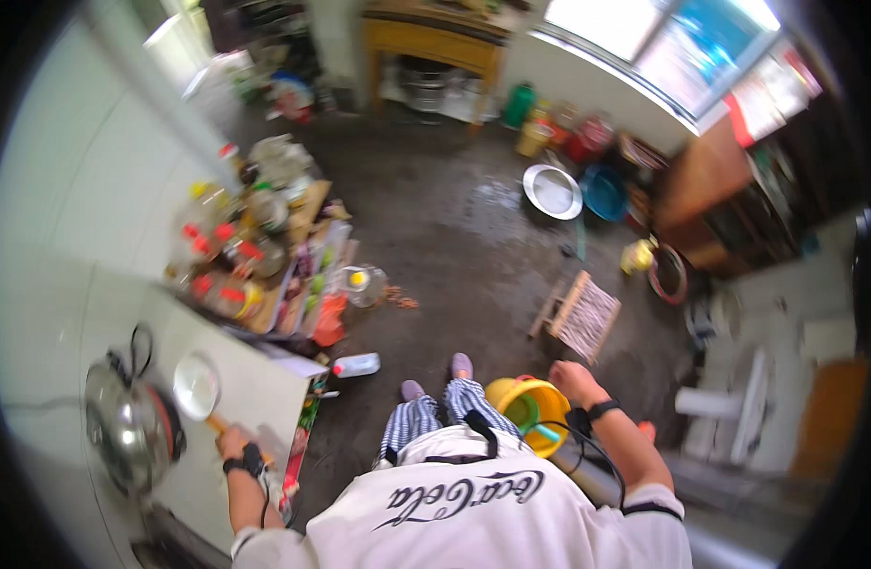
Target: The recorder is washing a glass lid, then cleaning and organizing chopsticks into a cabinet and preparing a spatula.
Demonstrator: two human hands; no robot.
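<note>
At the left, my left hand (230, 442) is closed around the wooden handle of a small white pan (197, 386). The pan is over a pale countertop (243, 355), beside a shiny metal electric cooker (126, 419). My right hand (577, 384) is at the right, fingers curled, and no object shows in it. It overlaps the rim of a yellow bucket (552, 405) in view; whether it touches the rim cannot be told. Inside the bucket is a green scoop (524, 411) with a turquoise handle (547, 431).
Left of my feet are a plastic bottle (357, 365) and a rack with several red-capped bottles (243, 249). Ahead stands a low woven-top stool (586, 316). A white basin (552, 192) and a blue basin (604, 192) are near the window wall. A wire runs along my right arm.
</note>
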